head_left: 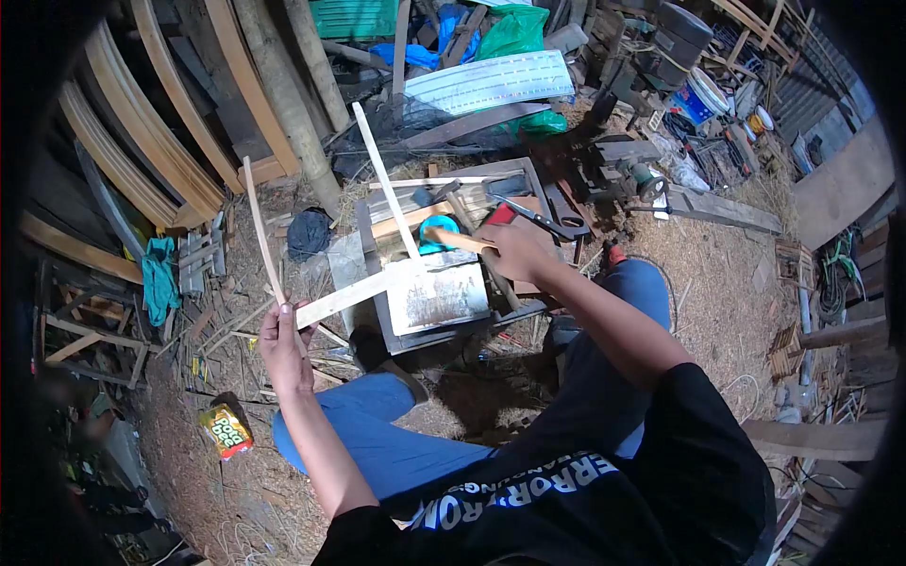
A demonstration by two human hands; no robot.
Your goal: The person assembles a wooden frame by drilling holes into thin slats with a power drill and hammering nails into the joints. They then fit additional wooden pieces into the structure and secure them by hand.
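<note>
Near the left of centre, my left hand is closed around the lower end of a thin wooden strip and the end of a light wooden slat. The slat reaches right to a worn white block, where a second pale strip rises from it. My right hand is wrapped round a wooden handle, held above the block's right side. What the handle's far end is like is hard to make out. Just behind it sits a turquoise round container.
A low wooden box holds a hammer and wood pieces. A snack packet lies on the floor at lower left. Curved wooden frames lean at upper left. An angle grinder is at the right.
</note>
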